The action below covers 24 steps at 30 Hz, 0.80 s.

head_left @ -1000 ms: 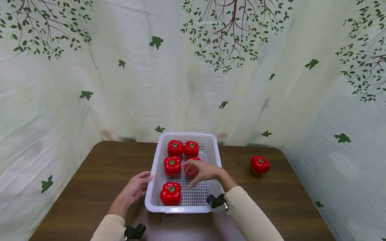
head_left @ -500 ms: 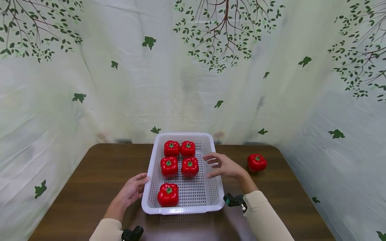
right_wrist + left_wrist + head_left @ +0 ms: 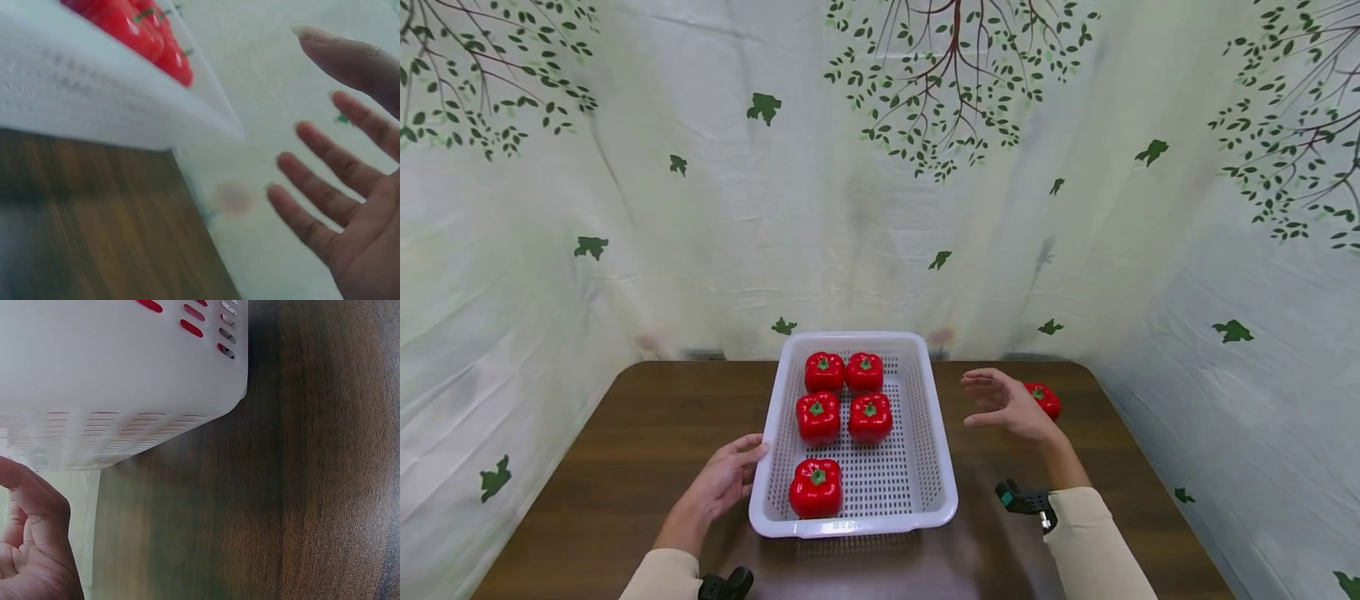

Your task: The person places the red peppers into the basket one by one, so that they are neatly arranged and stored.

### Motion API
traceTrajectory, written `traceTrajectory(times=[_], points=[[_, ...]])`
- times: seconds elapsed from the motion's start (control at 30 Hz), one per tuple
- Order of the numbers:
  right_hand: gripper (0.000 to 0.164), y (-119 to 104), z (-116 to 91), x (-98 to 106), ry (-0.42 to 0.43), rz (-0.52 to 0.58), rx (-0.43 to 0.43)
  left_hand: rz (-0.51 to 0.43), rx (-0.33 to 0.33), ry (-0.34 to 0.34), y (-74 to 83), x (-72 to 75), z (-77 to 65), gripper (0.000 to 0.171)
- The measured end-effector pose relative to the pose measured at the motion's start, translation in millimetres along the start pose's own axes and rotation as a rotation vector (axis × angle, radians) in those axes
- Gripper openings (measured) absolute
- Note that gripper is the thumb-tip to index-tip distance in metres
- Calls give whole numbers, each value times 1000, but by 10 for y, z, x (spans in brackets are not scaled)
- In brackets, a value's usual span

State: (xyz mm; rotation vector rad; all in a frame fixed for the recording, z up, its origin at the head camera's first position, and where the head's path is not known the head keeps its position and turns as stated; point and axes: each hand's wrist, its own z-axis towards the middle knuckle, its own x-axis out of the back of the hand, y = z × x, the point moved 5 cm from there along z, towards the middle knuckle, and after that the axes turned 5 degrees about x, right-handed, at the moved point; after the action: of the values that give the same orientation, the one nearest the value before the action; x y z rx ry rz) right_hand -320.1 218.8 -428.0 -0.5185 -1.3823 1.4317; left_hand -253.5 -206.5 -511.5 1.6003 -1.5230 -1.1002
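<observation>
A white plastic basket [image 3: 895,528] with slotted walls stands on the table. Inside it sit several red bell peppers [image 3: 870,418], two pairs toward the back and a single one at the front left. My left hand [image 3: 718,483] holds the basket's left rim; in the left wrist view its fingers are bent beside the wall. Right of the basket, my right hand [image 3: 1015,410] is in the air with fingers spread and nothing in them, as the right wrist view also shows. Just beyond it lies another red bell pepper [image 3: 1047,402] on the table, partly hidden by the hand.
The dark wooden table [image 3: 670,417] extends to both sides of the basket. Behind it hangs a pale curtain [image 3: 850,233] with printed branches and leaves. Black cameras [image 3: 1026,498] are strapped to both wrists.
My right hand has let go of a bell pepper in the basket's second row and moved right, out over the table toward the lone pepper. The left hand stays at the rim.
</observation>
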Motion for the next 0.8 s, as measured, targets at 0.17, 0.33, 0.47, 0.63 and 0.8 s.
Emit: traceTrajectory(times=[0.17, 0.33, 0.47, 0.63, 0.8], points=[[64, 77, -132, 247, 106, -39, 15, -24, -5, -35, 17, -9, -23, 30], [63, 186, -261, 429, 174, -134, 24, -50, -5, -72, 26, -4, -27, 21], [62, 280, -333, 549, 189, -168, 18, -48, -3, -66, 19, 7, -24, 24], [64, 388, -410, 710, 234, -189, 6, -41, -2, -58, 12, 9, -22, 30], [70, 500, -450, 861, 301, -226, -54, -26, -3, -48, 21, 13, -26, 35]])
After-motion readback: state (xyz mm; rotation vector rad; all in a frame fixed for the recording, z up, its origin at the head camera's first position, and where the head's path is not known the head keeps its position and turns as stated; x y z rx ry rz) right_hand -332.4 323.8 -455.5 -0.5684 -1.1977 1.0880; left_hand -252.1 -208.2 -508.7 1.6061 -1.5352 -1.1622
